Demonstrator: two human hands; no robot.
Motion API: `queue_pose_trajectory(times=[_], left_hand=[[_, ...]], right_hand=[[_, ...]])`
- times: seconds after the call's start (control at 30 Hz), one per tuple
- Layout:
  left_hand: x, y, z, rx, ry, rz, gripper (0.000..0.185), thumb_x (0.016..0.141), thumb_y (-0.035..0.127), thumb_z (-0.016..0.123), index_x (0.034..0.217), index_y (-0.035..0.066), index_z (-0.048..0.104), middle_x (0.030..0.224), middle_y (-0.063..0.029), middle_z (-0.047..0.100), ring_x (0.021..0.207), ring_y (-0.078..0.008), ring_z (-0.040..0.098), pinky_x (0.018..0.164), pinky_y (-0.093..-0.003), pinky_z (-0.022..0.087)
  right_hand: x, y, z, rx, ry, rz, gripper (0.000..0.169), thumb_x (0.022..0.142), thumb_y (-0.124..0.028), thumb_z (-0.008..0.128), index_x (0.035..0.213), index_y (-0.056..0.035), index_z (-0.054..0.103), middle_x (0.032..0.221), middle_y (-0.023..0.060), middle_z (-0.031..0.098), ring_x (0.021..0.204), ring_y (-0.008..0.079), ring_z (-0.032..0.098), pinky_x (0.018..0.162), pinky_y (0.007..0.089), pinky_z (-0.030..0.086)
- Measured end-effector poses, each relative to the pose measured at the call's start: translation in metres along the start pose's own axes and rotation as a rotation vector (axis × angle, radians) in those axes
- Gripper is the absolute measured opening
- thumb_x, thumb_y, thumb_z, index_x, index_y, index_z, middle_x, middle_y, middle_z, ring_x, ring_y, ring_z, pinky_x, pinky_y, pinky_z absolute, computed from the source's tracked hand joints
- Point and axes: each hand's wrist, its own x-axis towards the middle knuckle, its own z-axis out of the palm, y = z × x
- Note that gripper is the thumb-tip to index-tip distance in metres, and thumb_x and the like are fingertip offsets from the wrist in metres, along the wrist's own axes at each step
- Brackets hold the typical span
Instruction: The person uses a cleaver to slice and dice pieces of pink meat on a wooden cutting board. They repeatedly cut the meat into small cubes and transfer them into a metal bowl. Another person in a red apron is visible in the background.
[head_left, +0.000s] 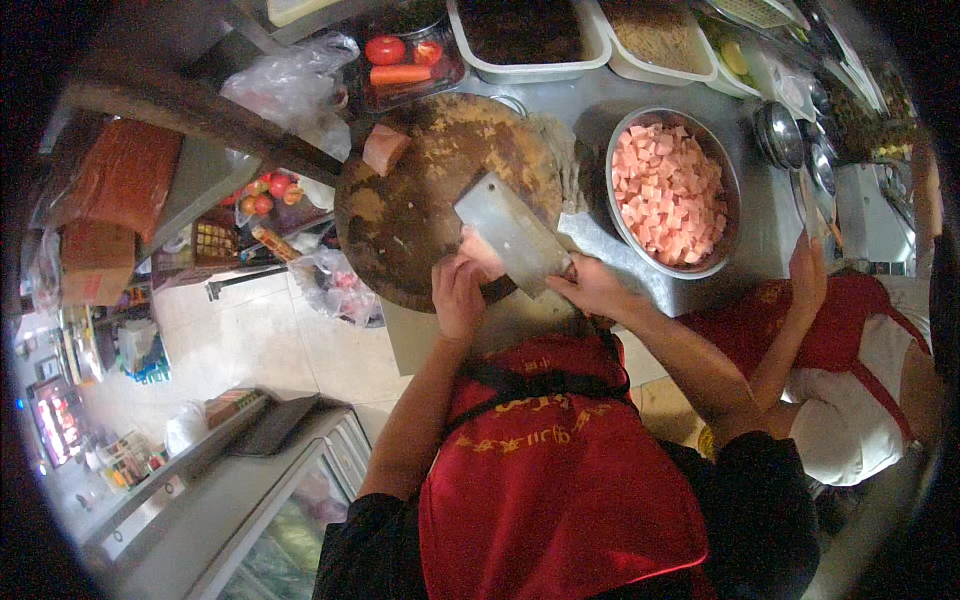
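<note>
On a round wooden chopping block (405, 225), my left hand (459, 292) holds a pink piece of meat (481, 253) near the block's front edge. My right hand (589, 285) grips the handle of a metal cleaver (514, 232), whose broad blade lies over or against that piece; the exact contact is hidden. Another pink chunk (385, 149) rests at the block's back left. To the right of the block stands a round metal bowl (733, 202) full of pink cubes (664, 195).
Behind the block are a tray with tomatoes (385, 50) and a carrot (400, 74), and white tubs (532, 73) of food. Metal ladles (780, 135) lie at the right. A co-worker in a red apron (832, 322) stands close on the right. A plastic bag (289, 79) sits back left.
</note>
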Motion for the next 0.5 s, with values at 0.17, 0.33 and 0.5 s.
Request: queue_pose_trajectory(times=[0.17,0.33,0.5], left_hand=[[0.005,0.002,-0.001,0.008,0.020,0.018,0.019,0.077,0.000,0.061,0.095,0.005,0.060,0.099,-0.0115,0.058,0.093,-0.0338,0.056,0.081,-0.0427,0.047],[0.005,0.000,-0.001,0.015,-0.002,0.011,0.019,0.076,0.001,0.062,0.094,0.006,0.060,0.098,-0.0106,0.058,0.093,-0.0331,0.057,0.081,-0.0424,0.047],[0.006,0.001,0.001,0.001,0.032,0.007,0.021,0.074,-0.001,0.062,0.093,0.006,0.060,0.098,-0.0101,0.059,0.093,-0.0328,0.057,0.082,-0.0429,0.047]], right_hand=[[-0.004,-0.014,-0.021,-0.088,-0.142,0.156,0.048,0.087,-0.039,0.067,0.115,-0.0008,0.061,0.091,0.0189,0.069,0.082,0.0298,0.067,0.078,0.0424,0.053],[0.028,0.004,0.012,0.047,-0.040,-0.033,0.034,0.090,-0.031,0.067,0.097,-0.0006,0.055,0.067,0.0083,0.059,0.052,0.0182,0.056,0.049,0.0342,0.044],[0.029,0.005,0.027,0.109,0.012,-0.125,0.037,0.092,-0.033,0.065,0.095,0.0014,0.052,0.059,0.0056,0.057,0.041,0.0149,0.054,0.038,0.0315,0.042]])
